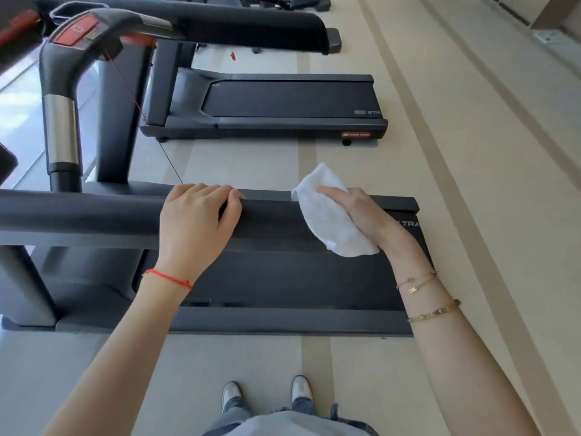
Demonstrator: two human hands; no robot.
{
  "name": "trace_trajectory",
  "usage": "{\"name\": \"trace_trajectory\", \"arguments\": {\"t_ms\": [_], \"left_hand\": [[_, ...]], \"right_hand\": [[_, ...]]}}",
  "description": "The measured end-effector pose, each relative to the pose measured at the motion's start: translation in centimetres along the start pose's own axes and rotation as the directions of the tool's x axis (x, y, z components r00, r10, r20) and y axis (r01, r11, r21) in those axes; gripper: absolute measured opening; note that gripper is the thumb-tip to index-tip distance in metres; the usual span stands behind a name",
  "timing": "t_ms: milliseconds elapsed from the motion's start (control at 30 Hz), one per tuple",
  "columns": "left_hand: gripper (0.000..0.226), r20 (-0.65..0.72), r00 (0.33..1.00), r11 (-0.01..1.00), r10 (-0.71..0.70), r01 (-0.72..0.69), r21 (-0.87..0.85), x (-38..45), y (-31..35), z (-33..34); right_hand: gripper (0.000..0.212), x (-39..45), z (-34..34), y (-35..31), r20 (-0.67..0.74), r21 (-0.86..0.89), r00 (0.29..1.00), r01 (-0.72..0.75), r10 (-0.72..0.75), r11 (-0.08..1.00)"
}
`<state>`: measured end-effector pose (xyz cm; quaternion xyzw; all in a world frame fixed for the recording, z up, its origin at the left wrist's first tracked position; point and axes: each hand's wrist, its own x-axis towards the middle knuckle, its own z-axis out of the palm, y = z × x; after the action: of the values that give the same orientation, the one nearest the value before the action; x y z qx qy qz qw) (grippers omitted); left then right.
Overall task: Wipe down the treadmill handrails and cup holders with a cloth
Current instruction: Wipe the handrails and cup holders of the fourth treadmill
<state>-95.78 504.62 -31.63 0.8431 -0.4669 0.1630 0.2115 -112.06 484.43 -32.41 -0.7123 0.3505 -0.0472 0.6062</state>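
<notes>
The right hand [361, 215] is gripping a soft, light white cloth [330, 221], bunched against the firm padded handrail [94, 212]; the left hand [195, 221] is curling over it, steadying

The left hand [196, 215] lies over the near treadmill's black handrail [94, 212], fingers curled across its top, a red string bracelet [168, 278] on the wrist. At about three o'clock from it, the right hand [361, 215] presses a white cloth [327, 215] against the same rail near its end; gold bracelets [430, 297] ring that wrist. The treadmill belt [283, 278] shows below the rail. A second treadmill [283, 102] stands at twelve o'clock. Two shoes [267, 394] rest on the beige floor [471, 184] at six o'clock.
</notes>
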Motion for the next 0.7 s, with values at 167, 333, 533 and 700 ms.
{"name": "trace_trajectory", "arguments": {"t_ms": [167, 333, 533, 700], "left_hand": [[0.041, -0.033, 0.999, 1.000, 0.025, -0.025, -0.001, -0.1, 0.0, 0.1], [0.040, -0.041, 0.999, 0.999, 0.035, -0.035, 0.006, -0.1, -0.1, 0.3], [0.041, -0.020, 0.999, 0.999, 0.038, -0.038, 0.019, -0.1, 0.0, 0.3], [0.024, -0.013, 1.000, 0.990, 0.025, -0.027, -0.141, -0.2, -0.3, -0.8]], "right_hand": [[0.049, 0.2, 0.5, -1.3, 0.050, -0.142, 0.999, 0.027, -0.020, 0.990], [0.027, -2.0, 2.4, 2.2, -0.296, -0.142, 0.889, 0.321, -0.349, 0.936], [0.038, -2.9, 3.2, 2.8, -0.274, -0.511, 0.738, 0.431, -0.616, 0.744], [0.061, -2.1, 6.6, 0.3, -0.049, -0.842, 0.587, 0.410, -0.808, 0.349]]}}
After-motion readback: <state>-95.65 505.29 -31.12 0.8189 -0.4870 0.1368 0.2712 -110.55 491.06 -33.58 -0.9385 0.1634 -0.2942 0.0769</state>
